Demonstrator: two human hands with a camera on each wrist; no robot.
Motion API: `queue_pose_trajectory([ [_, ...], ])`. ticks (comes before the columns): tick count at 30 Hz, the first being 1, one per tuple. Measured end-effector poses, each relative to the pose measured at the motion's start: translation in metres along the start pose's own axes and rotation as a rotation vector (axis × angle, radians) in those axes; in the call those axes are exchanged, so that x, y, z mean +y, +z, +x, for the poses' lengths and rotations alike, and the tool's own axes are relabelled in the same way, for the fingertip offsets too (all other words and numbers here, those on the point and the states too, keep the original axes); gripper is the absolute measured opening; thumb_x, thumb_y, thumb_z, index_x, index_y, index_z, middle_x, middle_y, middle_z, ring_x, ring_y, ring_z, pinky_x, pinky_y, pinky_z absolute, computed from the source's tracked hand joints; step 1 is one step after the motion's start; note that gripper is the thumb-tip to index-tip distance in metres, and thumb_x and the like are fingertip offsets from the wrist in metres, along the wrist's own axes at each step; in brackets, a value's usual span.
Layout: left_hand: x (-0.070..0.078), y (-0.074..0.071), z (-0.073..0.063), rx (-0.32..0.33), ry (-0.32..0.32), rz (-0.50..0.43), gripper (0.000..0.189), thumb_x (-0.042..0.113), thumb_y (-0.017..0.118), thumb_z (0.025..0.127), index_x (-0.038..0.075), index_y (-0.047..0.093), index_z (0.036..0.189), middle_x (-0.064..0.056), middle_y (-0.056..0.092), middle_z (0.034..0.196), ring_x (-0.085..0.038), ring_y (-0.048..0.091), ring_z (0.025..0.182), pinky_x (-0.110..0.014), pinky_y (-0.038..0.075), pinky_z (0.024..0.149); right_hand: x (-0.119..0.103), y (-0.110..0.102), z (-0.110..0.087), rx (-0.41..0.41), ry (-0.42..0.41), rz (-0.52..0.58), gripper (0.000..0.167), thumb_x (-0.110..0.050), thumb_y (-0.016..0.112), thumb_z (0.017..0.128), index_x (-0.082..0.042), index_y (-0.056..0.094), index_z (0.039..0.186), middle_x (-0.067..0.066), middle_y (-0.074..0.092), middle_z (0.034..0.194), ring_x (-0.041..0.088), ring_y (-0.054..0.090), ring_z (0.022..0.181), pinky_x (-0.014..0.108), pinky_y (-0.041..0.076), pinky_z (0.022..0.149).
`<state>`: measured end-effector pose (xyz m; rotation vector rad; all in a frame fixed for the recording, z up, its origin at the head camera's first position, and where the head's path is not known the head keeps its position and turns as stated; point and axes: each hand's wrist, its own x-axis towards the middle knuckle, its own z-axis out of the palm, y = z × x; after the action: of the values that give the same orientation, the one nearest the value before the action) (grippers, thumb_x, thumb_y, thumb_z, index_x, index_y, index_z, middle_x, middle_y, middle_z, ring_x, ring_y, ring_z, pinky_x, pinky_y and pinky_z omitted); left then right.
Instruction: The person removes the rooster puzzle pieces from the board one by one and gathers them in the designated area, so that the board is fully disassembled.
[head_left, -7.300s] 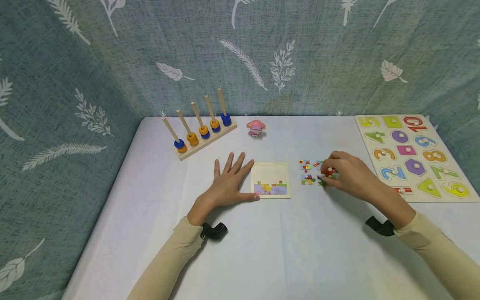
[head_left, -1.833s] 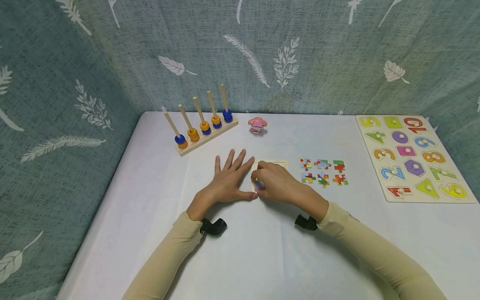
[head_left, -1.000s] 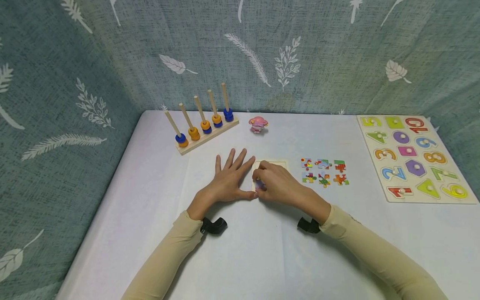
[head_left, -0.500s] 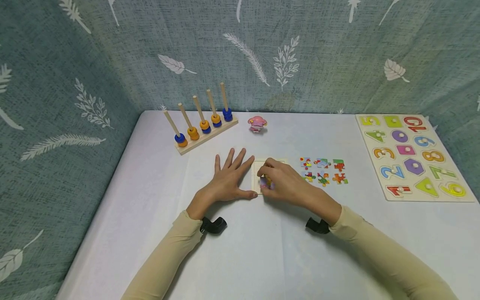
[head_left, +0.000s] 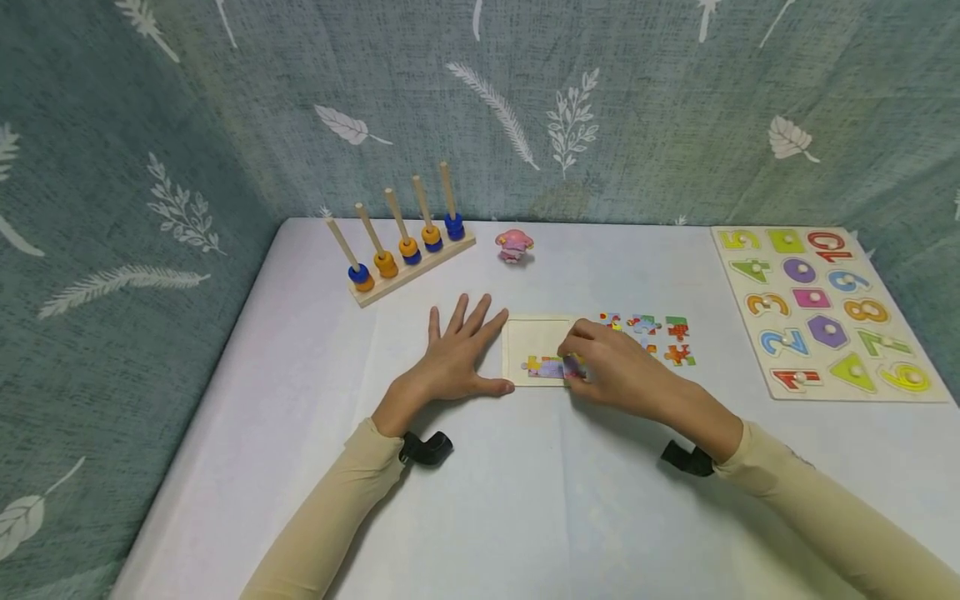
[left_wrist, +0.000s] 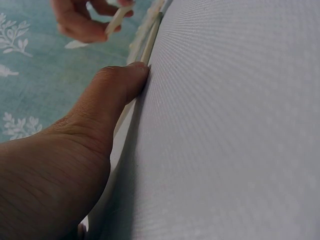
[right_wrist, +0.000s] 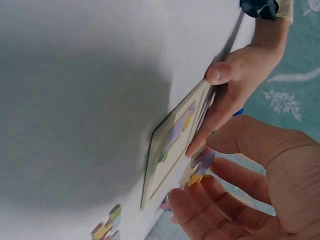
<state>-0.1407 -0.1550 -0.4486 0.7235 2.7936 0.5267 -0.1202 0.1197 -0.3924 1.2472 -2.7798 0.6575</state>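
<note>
My left hand (head_left: 459, 358) lies on the table with its fingers spread, thumb and index finger touching the left side of a square wooden puzzle tray (head_left: 536, 318). In the left wrist view, the thumb rests against the tray's edge. My right hand (head_left: 622, 367) pinches a purple-and-yellow jigsaw piece (right_wrist: 204, 161) between thumb and fingers, lifted above the tray's right side. Joined jigsaw pieces (head_left: 547, 367) lie along the tray's lower part, with bare board at the lower left corner. The right hand partly covers them.
Loose jigsaw pieces (head_left: 677, 327) lie in two rows right of the tray, some behind the right hand. A number-and-shape board (head_left: 813, 333) is farther right. A wooden peg stacker (head_left: 412, 275) with rings stands back left, near a pink figurine (head_left: 513, 245).
From beside the loose pieces, my right hand came over the tray's lower left, then moved right with a piece pinched. The lower left corner, filled earlier, now shows bare board. My left hand stays put.
</note>
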Motion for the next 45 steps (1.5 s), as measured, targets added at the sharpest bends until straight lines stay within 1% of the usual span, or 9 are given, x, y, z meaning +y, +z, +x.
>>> queue_pose_trajectory([
  [3,-0.002,0.000,-0.001,0.002,-0.006,0.004,0.112,0.069,0.073,0.077,0.022,0.017,0.162,-0.007,-0.002,0.168,-0.035,-0.014,0.151,-0.067,-0.016,0.109,0.002,-0.003,-0.005,0.007,-0.012,0.002,0.017,-0.007,0.077,0.081,-0.005,0.072,0.097,0.004,0.061,0.098,0.013,0.053,0.078,0.029,0.047,0.067],
  [7,-0.003,0.001,-0.001,0.011,-0.001,0.000,0.111,0.069,0.073,0.078,0.022,0.018,0.162,-0.008,-0.001,0.168,-0.035,-0.014,0.151,-0.067,-0.016,0.109,0.004,-0.005,-0.010,0.018,-0.007,0.009,0.013,-0.004,0.074,0.081,-0.006,0.071,0.094,0.003,0.060,0.096,0.012,0.054,0.077,0.028,0.046,0.065],
  [10,-0.003,0.000,0.000,0.014,0.004,-0.004,0.111,0.068,0.073,0.078,0.021,0.018,0.162,-0.008,-0.001,0.168,-0.035,-0.014,0.151,-0.067,-0.016,0.109,0.006,-0.007,-0.015,0.022,0.002,0.000,0.012,-0.004,0.074,0.080,-0.007,0.070,0.092,0.003,0.061,0.095,0.013,0.055,0.078,0.029,0.047,0.065],
  [16,-0.003,-0.001,0.002,0.007,0.009,-0.001,0.112,0.069,0.073,0.077,0.021,0.018,0.162,-0.008,0.000,0.168,-0.035,-0.014,0.151,-0.067,-0.016,0.109,0.011,-0.008,-0.029,-0.004,0.041,-0.034,0.015,-0.007,0.079,0.079,-0.007,0.072,0.092,0.002,0.061,0.094,0.013,0.054,0.080,0.029,0.047,0.066],
  [23,-0.003,-0.001,0.002,0.006,0.012,-0.003,0.112,0.069,0.073,0.077,0.022,0.017,0.162,-0.007,-0.001,0.168,-0.035,-0.014,0.151,-0.066,-0.017,0.109,0.018,-0.008,-0.043,0.007,0.066,-0.034,0.015,-0.003,0.076,0.077,-0.007,0.071,0.090,0.001,0.059,0.090,0.012,0.051,0.075,0.029,0.046,0.063],
  [30,-0.002,0.000,0.001,0.009,-0.005,0.004,0.112,0.069,0.073,0.077,0.022,0.018,0.162,-0.007,-0.001,0.168,-0.034,-0.015,0.151,-0.066,-0.017,0.109,0.022,-0.007,-0.048,-0.001,0.096,-0.035,0.017,-0.003,0.078,0.076,-0.005,0.073,0.092,0.003,0.060,0.092,0.013,0.052,0.076,0.029,0.046,0.064],
  [36,-0.002,0.002,0.002,0.012,0.001,-0.001,0.113,0.069,0.074,0.076,0.022,0.018,0.162,-0.007,-0.001,0.168,-0.035,-0.015,0.151,-0.066,-0.017,0.109,0.024,-0.004,-0.051,-0.033,0.131,-0.038,0.019,-0.004,0.081,0.074,-0.006,0.074,0.092,0.004,0.060,0.093,0.015,0.053,0.076,0.031,0.047,0.065],
  [45,-0.002,0.004,0.003,0.006,0.001,0.000,0.113,0.069,0.073,0.076,0.022,0.018,0.162,-0.007,-0.001,0.168,-0.034,-0.015,0.150,-0.066,-0.018,0.109,0.026,-0.001,-0.055,-0.039,0.125,-0.043,0.020,-0.003,0.083,0.073,-0.005,0.075,0.092,0.004,0.061,0.091,0.015,0.054,0.075,0.032,0.048,0.065],
])
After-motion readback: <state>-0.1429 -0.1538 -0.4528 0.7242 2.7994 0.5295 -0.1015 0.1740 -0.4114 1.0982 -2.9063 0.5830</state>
